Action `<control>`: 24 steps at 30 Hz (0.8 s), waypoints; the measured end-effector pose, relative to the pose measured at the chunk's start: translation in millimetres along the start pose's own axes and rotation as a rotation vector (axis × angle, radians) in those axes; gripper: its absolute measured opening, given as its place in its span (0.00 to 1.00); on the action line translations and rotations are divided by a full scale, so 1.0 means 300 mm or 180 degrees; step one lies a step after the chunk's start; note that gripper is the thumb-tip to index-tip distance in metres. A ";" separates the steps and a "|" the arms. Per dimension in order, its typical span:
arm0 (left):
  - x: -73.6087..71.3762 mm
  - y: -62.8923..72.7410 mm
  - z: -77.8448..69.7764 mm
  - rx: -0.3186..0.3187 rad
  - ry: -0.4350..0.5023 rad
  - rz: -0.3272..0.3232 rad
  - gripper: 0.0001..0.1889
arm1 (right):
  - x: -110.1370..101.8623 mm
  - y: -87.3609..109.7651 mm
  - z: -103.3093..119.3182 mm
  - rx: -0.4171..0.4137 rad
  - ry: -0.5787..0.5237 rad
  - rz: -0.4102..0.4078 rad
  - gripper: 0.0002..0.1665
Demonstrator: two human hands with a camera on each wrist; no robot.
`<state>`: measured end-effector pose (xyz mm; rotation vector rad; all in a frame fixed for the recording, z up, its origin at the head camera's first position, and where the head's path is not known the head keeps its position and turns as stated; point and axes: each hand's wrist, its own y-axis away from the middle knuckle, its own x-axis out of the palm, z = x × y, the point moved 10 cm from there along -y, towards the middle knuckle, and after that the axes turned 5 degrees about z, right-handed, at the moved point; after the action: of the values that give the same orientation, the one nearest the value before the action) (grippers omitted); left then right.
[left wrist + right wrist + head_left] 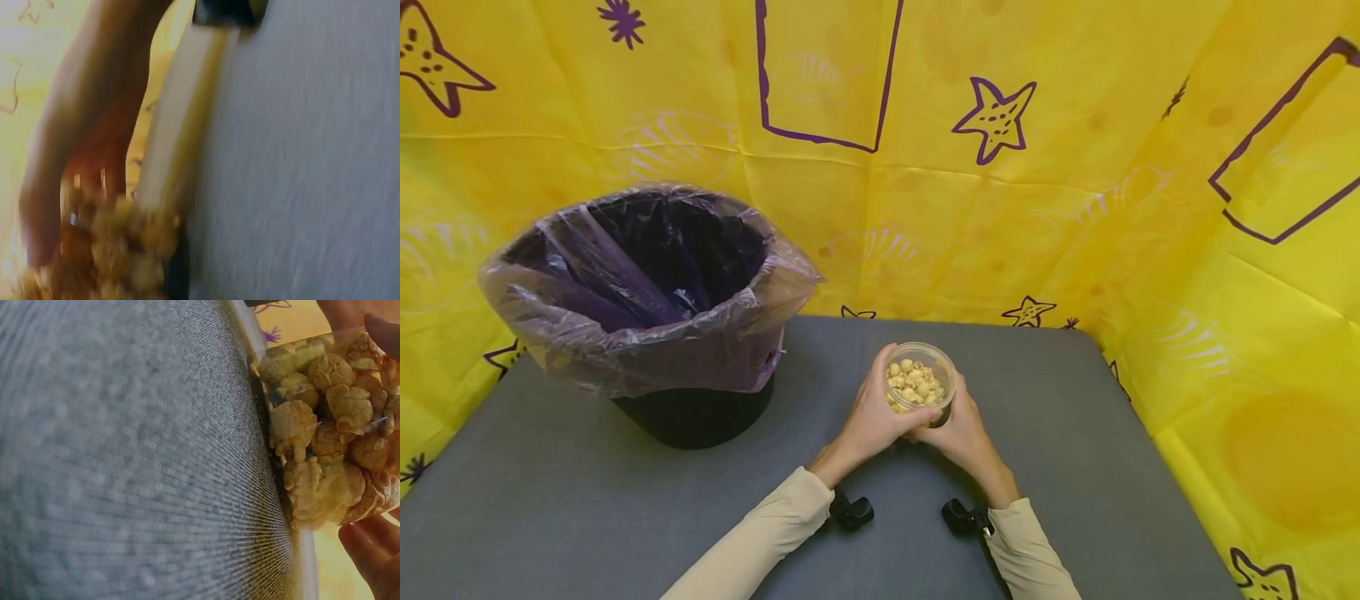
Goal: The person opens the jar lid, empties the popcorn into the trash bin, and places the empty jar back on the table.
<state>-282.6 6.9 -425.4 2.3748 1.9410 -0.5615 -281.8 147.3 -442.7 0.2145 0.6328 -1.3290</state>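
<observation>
A round clear plastic tub [922, 347] full of popcorn [913, 383] is between both hands, over the grey table. The left hand [877, 408] grips its left side, with the thumb across the near side. From the right, the right hand [958, 433] curls round the tub's other side. In the right wrist view the tub [331, 425] shows its popcorn through the clear wall, close to the table surface. Motion blurs the left wrist view, where the left hand [87, 106] is beside the popcorn [119, 250]. Whether the tub touches the table I cannot tell.
A black bin [700, 417] lined with a translucent pinkish bag [647, 362] stands on the table's left side, its mouth uncovered. The grey table [1075, 467] meets a yellow patterned cloth [940, 225] at the back and right. Small black devices sit at both wrists.
</observation>
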 end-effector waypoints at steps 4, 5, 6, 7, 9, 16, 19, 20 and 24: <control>0.005 0.020 -0.014 -0.0047 -0.0050 -0.0203 0.60 | 0.000 0.001 -0.005 0.0007 -0.0033 0.0023 0.65; 0.008 0.022 -0.016 -0.0048 -0.0028 -0.0193 0.61 | 0.000 0.001 -0.007 0.0012 -0.0043 0.0029 0.65; 0.010 0.023 -0.015 -0.0066 0.0024 -0.0155 0.62 | 0.001 0.002 -0.008 0.0013 -0.0046 0.0038 0.64; 0.012 0.022 -0.013 -0.0074 0.0083 -0.0097 0.62 | 0.001 0.001 -0.009 0.0012 -0.0056 0.0043 0.64; 0.013 0.018 -0.007 -0.0093 0.0161 0.0045 0.63 | 0.002 0.000 -0.011 0.0009 -0.0054 0.0054 0.65; -0.003 -0.015 0.003 -0.0065 0.0184 0.0494 0.63 | 0.005 -0.002 -0.011 0.0042 -0.0043 0.0058 0.67; -0.008 -0.025 0.002 -0.0057 0.0117 0.0551 0.61 | 0.011 -0.003 -0.013 0.0092 -0.0045 0.0066 0.69; -0.008 -0.025 0.003 -0.0075 0.0104 0.0552 0.60 | 0.012 -0.004 -0.014 0.0103 -0.0042 0.0065 0.69; -0.009 -0.022 0.000 -0.0105 0.0100 0.0440 0.59 | 0.010 -0.004 -0.014 0.0096 -0.0022 0.0021 0.68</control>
<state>-289.3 6.0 -423.1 2.4871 1.7651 -0.4836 -284.0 146.5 -447.4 0.2361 0.6062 -1.3332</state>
